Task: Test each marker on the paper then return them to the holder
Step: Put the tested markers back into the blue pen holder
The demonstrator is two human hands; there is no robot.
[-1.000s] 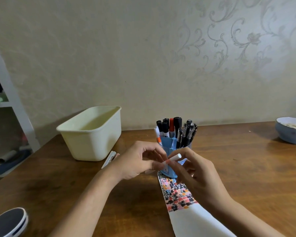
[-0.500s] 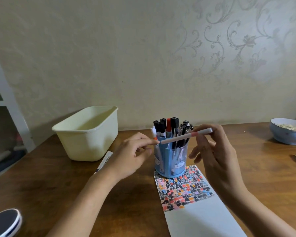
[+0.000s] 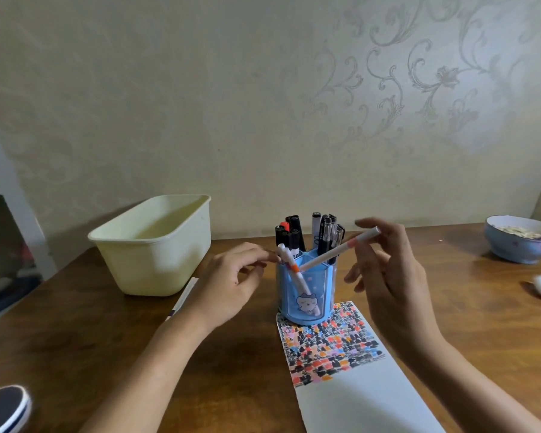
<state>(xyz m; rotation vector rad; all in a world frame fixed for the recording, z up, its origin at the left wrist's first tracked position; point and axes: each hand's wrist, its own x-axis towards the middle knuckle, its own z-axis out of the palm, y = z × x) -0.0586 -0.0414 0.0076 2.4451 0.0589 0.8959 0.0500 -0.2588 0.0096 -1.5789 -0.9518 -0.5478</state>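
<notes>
Over holder [image 3: 306, 292] — right hand [image 3: 388, 273] pinching marker [image 3: 338, 251], tip at rim

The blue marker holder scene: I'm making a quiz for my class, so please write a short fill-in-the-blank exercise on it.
1. The right hand holds a white ____ whose tip points into the blue holder.
2. The holder stands on the far end of the ____, above the colour marks.
3. Left of the holder sits an open cream ____.
4. The left hand holds ____.

Missing words: marker; paper; tub; nothing
</notes>
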